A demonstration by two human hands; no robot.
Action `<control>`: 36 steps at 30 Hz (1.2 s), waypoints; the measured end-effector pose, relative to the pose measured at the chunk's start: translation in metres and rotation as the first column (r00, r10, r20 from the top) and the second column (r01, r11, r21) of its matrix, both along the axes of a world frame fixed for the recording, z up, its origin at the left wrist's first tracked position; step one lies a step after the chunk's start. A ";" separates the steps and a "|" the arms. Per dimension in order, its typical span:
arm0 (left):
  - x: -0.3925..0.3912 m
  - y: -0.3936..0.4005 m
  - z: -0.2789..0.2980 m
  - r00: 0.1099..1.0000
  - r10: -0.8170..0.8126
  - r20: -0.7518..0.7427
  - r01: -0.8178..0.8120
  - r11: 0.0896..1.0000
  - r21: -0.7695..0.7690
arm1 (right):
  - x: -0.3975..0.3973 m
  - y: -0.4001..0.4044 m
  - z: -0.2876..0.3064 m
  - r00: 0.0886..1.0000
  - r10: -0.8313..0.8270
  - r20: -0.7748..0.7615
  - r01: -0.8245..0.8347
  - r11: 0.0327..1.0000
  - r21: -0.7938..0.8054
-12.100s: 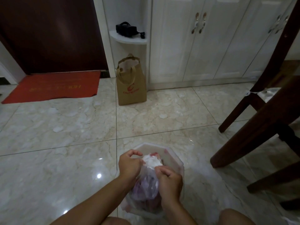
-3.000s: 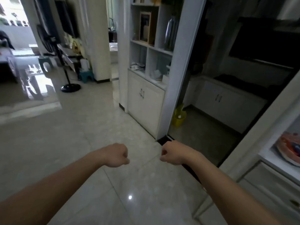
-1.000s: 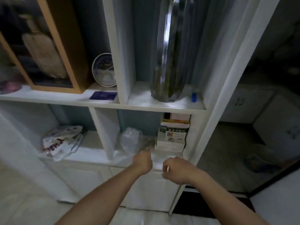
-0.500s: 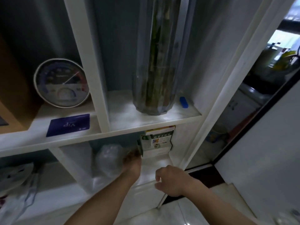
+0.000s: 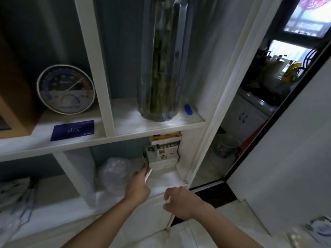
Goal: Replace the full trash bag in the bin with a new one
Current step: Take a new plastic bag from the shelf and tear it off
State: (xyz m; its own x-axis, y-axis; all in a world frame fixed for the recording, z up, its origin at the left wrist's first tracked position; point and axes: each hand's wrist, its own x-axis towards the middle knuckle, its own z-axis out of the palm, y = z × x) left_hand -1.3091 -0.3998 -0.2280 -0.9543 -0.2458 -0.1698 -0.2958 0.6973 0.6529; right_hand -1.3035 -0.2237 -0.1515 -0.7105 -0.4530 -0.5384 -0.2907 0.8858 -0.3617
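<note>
Neither the bin nor the full trash bag is in view. I face a white shelf unit [image 5: 157, 127]. My left hand [image 5: 138, 187] reaches into the lower compartment, between a crumpled clear plastic bag [image 5: 114, 171] and a stack of small boxes [image 5: 163, 151]. Its fingertips touch a thin pale strip [image 5: 148, 174] beside the boxes; whether they grip it is unclear. My right hand [image 5: 179, 201] hovers just in front of the shelf's lower edge, fingers loosely curled and apart, holding nothing.
A tall glass vase with green stems [image 5: 161, 68] stands on the shelf above, with a small blue object [image 5: 188, 109] beside it. A round dial gauge [image 5: 66, 89] and a blue card [image 5: 72, 130] sit to the left. A dark doorway [image 5: 250, 122] opens on the right.
My left hand has drawn back slightly from the box stack, with the thin strip now at its fingertips. My right hand has stayed near the shelf edge. The view has moved closer.
</note>
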 end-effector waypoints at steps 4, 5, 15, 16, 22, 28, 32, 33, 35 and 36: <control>0.031 0.032 0.036 0.994 0.055 -0.093 -0.032 0.972 0.233 | 0.017 0.016 0.004 0.980 -0.192 -0.044 0.177 0.957 -0.230; 0.040 0.042 0.042 0.994 0.070 -0.088 -0.038 0.948 0.317 | 0.024 0.020 0.006 0.967 -0.254 -0.030 0.233 0.922 -0.308; 0.160 0.148 0.094 0.978 0.049 -0.203 0.036 0.917 0.398 | 0.106 0.088 0.007 0.796 -0.440 0.416 0.583 0.371 -0.723; 0.168 0.152 0.096 0.980 0.052 -0.193 0.037 0.899 0.436 | 0.112 0.094 0.009 0.774 -0.424 0.470 0.615 0.328 -0.717; 0.191 0.142 0.108 0.966 0.253 -0.058 -0.179 0.813 0.555 | 0.140 0.125 0.018 0.638 -0.191 0.746 0.769 0.209 -0.604; 0.196 0.131 0.120 0.991 0.086 0.103 -0.134 0.669 0.731 | 0.159 0.113 0.030 0.588 -0.054 0.807 0.806 0.124 -0.579; 0.199 0.110 0.132 0.990 0.134 -0.053 -0.068 0.757 0.649 | 0.168 0.096 0.036 0.589 -0.095 0.802 0.807 0.116 -0.579; 0.200 0.105 0.134 0.989 0.132 -0.066 -0.059 0.764 0.643 | 0.169 0.092 0.035 0.582 -0.106 0.806 0.813 0.107 -0.573; 0.202 0.096 0.140 0.992 0.108 -0.069 -0.040 0.770 0.636 | 0.174 0.083 0.038 0.570 -0.116 0.813 0.821 0.098 -0.562; 0.203 0.092 0.141 0.993 0.096 -0.066 -0.031 0.766 0.642 | 0.176 0.079 0.039 0.564 -0.112 0.818 0.825 0.088 -0.558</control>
State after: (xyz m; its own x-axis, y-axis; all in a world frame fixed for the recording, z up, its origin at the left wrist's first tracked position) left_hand -1.1065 -0.3082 -0.0866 -0.9594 -0.1714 -0.2242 -0.2419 0.0908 0.9660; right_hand -1.1275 -0.1451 -0.1128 -0.7699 -0.4933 -0.4048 0.5705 -0.2478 -0.7830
